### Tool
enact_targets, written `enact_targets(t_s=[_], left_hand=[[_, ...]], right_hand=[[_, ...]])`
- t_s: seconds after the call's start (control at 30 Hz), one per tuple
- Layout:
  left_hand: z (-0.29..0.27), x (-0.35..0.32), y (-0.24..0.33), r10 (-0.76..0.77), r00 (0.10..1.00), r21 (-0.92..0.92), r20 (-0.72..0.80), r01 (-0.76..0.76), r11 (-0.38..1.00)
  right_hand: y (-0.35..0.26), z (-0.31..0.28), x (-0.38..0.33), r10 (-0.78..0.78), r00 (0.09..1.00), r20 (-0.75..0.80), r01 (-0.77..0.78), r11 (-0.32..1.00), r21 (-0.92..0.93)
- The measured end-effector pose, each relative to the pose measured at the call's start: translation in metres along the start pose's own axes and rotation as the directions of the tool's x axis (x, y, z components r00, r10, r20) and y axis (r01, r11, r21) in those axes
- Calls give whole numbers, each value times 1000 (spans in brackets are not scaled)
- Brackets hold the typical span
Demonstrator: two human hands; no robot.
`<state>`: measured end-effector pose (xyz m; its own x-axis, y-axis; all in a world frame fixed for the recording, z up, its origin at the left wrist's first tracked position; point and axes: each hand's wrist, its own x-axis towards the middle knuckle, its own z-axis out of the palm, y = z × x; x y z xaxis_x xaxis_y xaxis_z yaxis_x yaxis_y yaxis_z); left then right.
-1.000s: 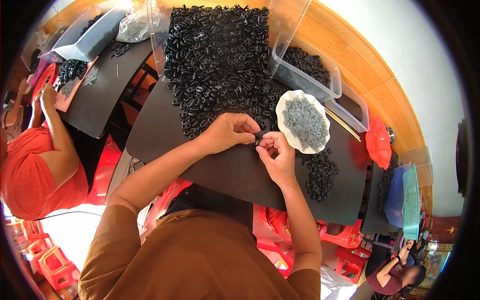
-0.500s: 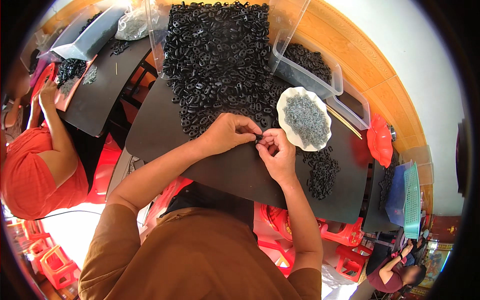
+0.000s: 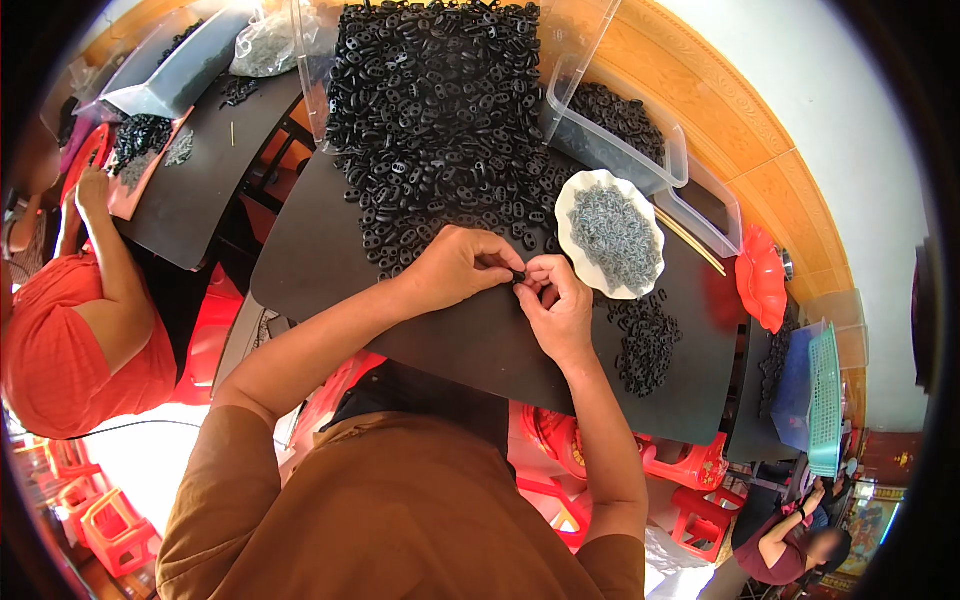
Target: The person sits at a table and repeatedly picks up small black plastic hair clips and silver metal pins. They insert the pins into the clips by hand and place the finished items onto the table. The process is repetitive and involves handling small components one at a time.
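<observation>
My left hand pinches a small black plastic piece between thumb and fingertips. From the other side, the thumb and fingers of my right hand close on the same piece. Something dark also shows within the curled right fingers, too small to name. Beyond my hands spreads a big heap of black oval pieces with two holes. A white scalloped bowl beside my right hand holds many tiny greyish parts. A smaller pile of black parts lies on the dark table below the bowl.
A clear bin with more black pieces stands at the back right, near wooden sticks and a red scalloped dish. At left, a person in red works at another table. Red stools stand below.
Both hands keep their hold on the small black piece, with only a slight shift of the fingers. Nothing else has visibly moved on the table.
</observation>
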<state>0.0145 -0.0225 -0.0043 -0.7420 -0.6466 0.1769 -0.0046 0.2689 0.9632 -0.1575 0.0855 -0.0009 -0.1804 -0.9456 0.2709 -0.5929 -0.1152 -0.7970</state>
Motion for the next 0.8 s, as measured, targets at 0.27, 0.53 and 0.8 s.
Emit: enact_targets(t_s=[0.27,0.53,0.8], left_hand=[[4,-3,3,52,999,108,-6,-51,993],[4,-4,4,46,999,136,16,-48,990],[3,-8,7,63,997,143,40,-68,987]], right_hand=[[-1,3,0,-9,1000,-22,9,1000,-12],[-6,0,-3,-32,999,-12,31,996,-83],[-3,-1,-7,-105,995,2,104,993,-54]])
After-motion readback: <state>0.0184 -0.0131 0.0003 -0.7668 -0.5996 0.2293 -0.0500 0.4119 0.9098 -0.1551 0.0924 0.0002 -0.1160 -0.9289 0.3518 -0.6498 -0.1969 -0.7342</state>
